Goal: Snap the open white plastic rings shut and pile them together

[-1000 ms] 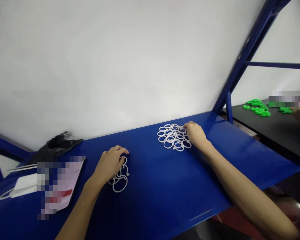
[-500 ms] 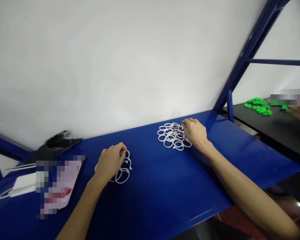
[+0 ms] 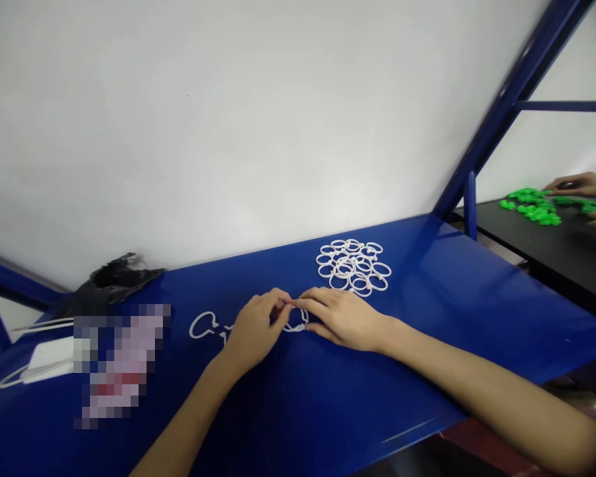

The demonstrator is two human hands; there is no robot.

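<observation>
A small white plastic ring [image 3: 298, 326] is pinched at the middle of the glossy blue metal worktop [image 3: 328, 397], just above its surface, between the fingertips of both hands. The left hand [image 3: 255, 328] is closed on it from the left and the right hand [image 3: 345, 318] from the right, fingers narrow and touching at the tips; most of the ring is hidden by them, so whether it is open or snapped shut cannot be told.

Just left of the left hand a short string of joined white rings [image 3: 209, 324] lies flat, partly covered by the wrist; whether it is linked to the held ring cannot be made out. A loose heap of white rings [image 3: 353, 266] lies near, behind the right hand.

Several risks can be judged. The ring is thin and the grip is by fingertips only, so it could be sprung out and sent skidding over the slick worktop towards its front edge. The string could be dragged or twisted if the left wrist is shifted over it. The heap could be scattered by the right forearm.

Further left a crumpled black plastic bag [image 3: 114, 278] and a flat white device with a cable [image 3: 49, 358] are seen; far right, another person's hand [image 3: 579, 184] is among bright green plastic pieces [image 3: 529, 204].
</observation>
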